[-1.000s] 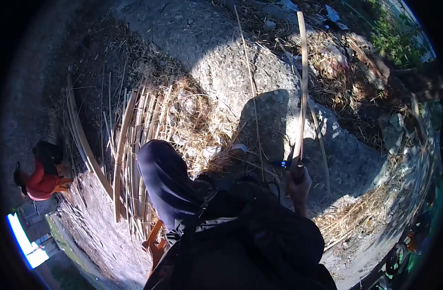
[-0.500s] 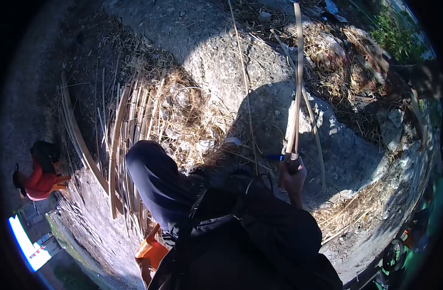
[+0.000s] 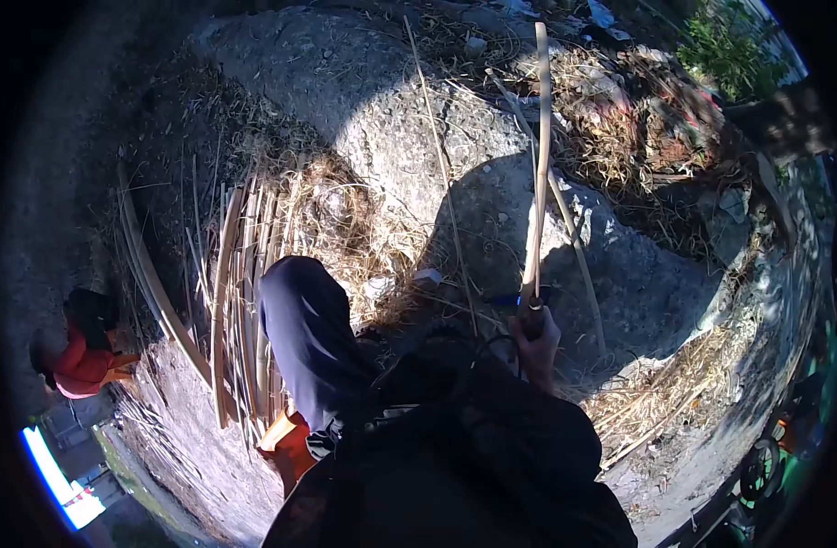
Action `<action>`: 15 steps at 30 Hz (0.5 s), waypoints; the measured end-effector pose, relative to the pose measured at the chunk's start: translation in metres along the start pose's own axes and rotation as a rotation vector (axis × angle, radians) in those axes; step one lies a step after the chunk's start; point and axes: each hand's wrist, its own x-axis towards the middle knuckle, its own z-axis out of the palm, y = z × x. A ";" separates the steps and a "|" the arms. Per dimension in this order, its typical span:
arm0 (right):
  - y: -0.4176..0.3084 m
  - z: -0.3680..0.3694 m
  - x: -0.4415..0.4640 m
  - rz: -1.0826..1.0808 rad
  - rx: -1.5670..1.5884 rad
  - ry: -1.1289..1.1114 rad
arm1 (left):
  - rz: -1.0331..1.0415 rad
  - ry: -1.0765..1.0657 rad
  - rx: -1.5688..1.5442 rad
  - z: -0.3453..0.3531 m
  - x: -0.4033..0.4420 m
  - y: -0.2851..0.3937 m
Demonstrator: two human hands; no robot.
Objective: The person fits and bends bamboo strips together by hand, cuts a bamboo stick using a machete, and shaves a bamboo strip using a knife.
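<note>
My right hand (image 3: 539, 349) is closed at the lower end of a long pale bamboo strip (image 3: 542, 137), which stretches upward over the rock. A dark brown, handle-like piece shows at the fingers; whether it belongs to a separate tool is unclear. Just above the hand, a small blue item (image 3: 505, 300) lies partly in shadow. My left hand does not show. To the left of my raised, cloth-covered knee (image 3: 300, 320) lies a pile of bamboo strips (image 3: 225, 283).
Pale shavings (image 3: 382, 237) cover ground beside the big rock (image 3: 391, 137). A thin stick (image 3: 441, 164) and another strip (image 3: 573, 233) lean across it. An orange object (image 3: 289, 443) sits by my leg. A person in red (image 3: 82, 365) is at far left, a wheel (image 3: 761, 468) lower right.
My right hand and the long strip have shifted slightly left in view. The surroundings have shifted a little too, as the camera moved. The hand has stayed closed.
</note>
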 end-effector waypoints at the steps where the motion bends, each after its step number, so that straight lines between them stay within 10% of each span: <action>1: 0.003 -0.002 -0.004 -0.001 -0.001 0.001 | 0.004 0.001 0.004 0.001 -0.001 0.000; 15: -0.008 -0.030 -0.011 0.050 0.004 0.041 | 0.091 0.002 0.058 -0.007 0.022 0.027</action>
